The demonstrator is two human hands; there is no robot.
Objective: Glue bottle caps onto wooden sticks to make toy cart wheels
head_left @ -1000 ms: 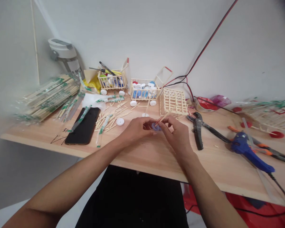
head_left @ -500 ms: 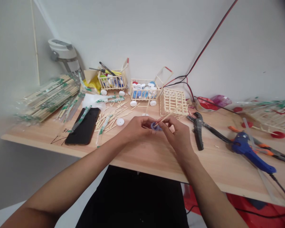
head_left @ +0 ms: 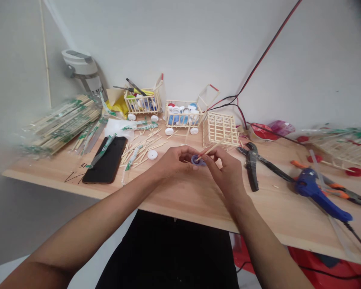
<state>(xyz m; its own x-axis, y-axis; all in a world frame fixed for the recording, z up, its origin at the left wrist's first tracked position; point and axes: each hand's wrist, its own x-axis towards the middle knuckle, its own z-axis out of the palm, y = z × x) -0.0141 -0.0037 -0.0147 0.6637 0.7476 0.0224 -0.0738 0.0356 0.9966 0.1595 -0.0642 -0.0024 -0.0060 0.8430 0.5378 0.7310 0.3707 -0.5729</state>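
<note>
I've got the left hand (head_left: 176, 161) pinching a blue plastic bottle cap (head_left: 197, 160), held over the wooden workbench (head_left: 180, 200) at mid-frame. Right hand (head_left: 226, 170) is closed on a thin wooden stick (head_left: 213, 148). Long axis runs up and right, lower end at the cap, upper end pointing toward the stick-built cage (head_left: 221, 129).

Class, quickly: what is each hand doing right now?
Left hand: closed, holding a blue bottle cap.
Right hand: closed, pinching a wooden stick.
</note>
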